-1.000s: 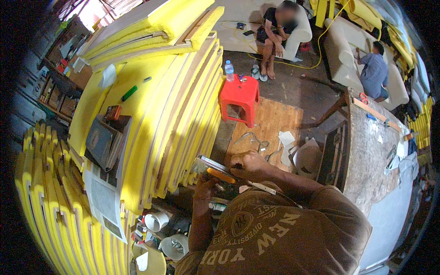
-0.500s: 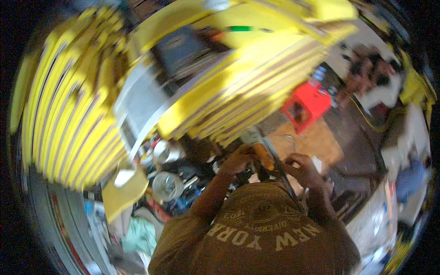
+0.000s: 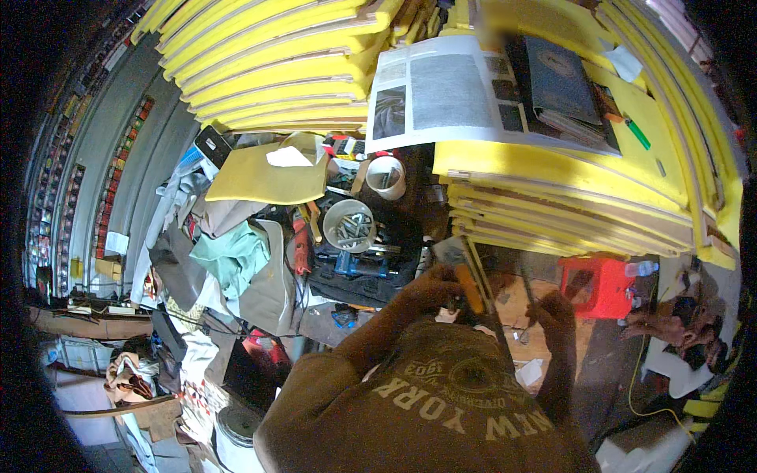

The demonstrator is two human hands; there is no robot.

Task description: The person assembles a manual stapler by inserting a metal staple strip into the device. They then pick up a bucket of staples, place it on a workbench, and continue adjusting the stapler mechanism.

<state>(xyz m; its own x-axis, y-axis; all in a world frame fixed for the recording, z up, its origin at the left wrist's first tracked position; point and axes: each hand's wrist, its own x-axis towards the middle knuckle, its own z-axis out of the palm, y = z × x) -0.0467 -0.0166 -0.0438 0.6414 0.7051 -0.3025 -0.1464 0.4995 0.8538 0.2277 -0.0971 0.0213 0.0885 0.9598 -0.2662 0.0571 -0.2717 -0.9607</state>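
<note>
In front of my chest, my left hand (image 3: 438,289) is closed around a tool with an orange handle (image 3: 468,288). A long, narrow straight-edged bar (image 3: 482,276) runs along that handle, and a flat greyish piece (image 3: 452,251) sticks out above the fingers. I cannot make out the tool's exact kind. Off to the right, my right hand (image 3: 553,313) pinches a thin grey blade-like strip (image 3: 527,277) that points up and away from me. A gap separates the two hands. My palms and the lower ends of both things are hidden.
Yellow-edged panels (image 3: 568,209) are stacked ahead, bearing an open printed sheet (image 3: 449,91) and a dark book (image 3: 560,79). A tub of metal fasteners (image 3: 349,226), a white cup (image 3: 385,178) and a blue tool (image 3: 363,264) lie left. A red crate (image 3: 603,303) and another person's hand (image 3: 666,329) are right.
The view has swung left, bringing shelves and the cluttered bench into sight. My right hand has moved away from my left hand, and the thin strip now shows clearly in it.
</note>
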